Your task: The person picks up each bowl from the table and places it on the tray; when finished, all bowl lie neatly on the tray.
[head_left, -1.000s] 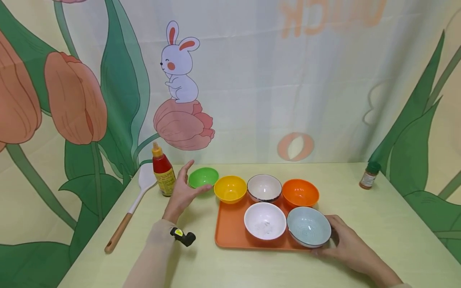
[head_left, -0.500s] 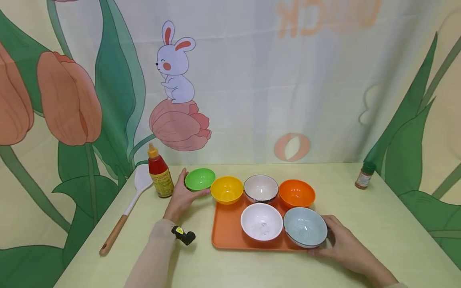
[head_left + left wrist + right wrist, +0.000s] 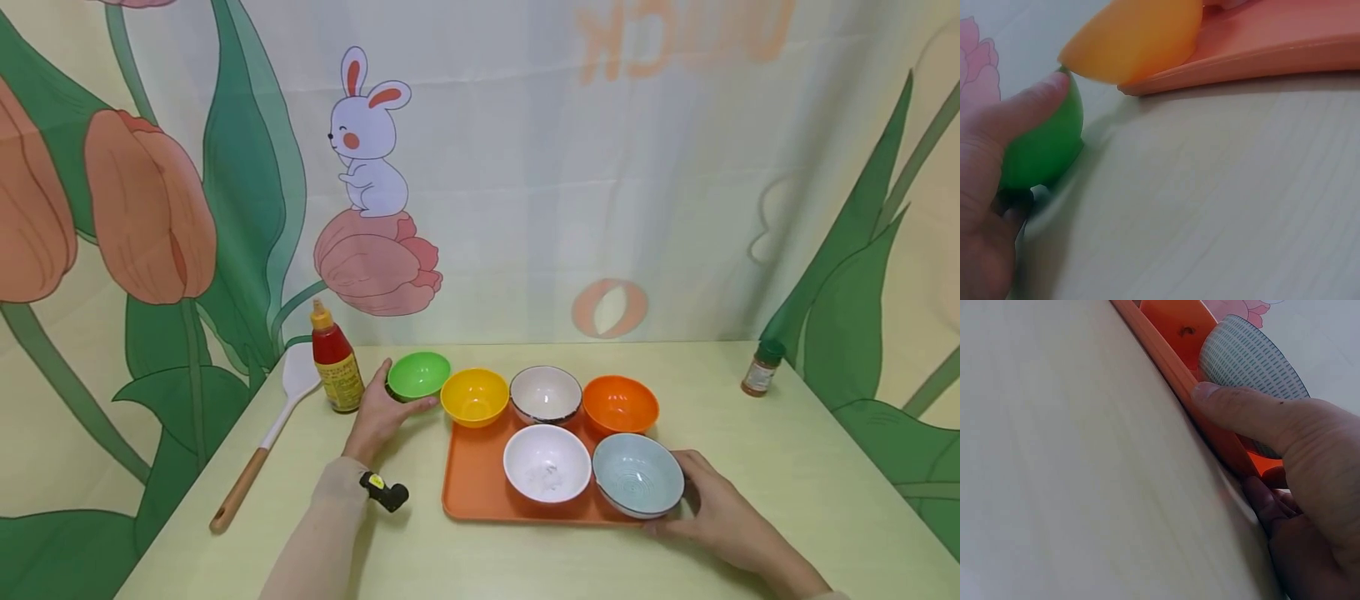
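My left hand (image 3: 377,419) holds the small green bowl (image 3: 420,375), its thumb along the near side and its fingers round the far left. In the left wrist view the thumb reaches the green bowl's rim, close to the yellow bowl (image 3: 1138,40). The right hand (image 3: 726,515) grips the right front corner of the orange tray (image 3: 474,479), thumb on its edge and other fingers low at the side, partly hidden. Beside that hand sits a pale blue bowl (image 3: 637,477), patterned outside. The tray also bears a white bowl (image 3: 546,462), a cream bowl (image 3: 545,393) and an orange bowl (image 3: 621,405).
A red sauce bottle (image 3: 336,362) with a yellow cap stands left of the green bowl. Farther left lies a white spatula with a wooden handle (image 3: 240,490). A small green-capped jar (image 3: 762,369) stands at the back right. A printed curtain (image 3: 510,167) hangs behind the table.
My left hand has closed round the green bowl, its fingers moving from above the rim down to its left side. The right hand stays at the tray corner; the head view shifts slightly.
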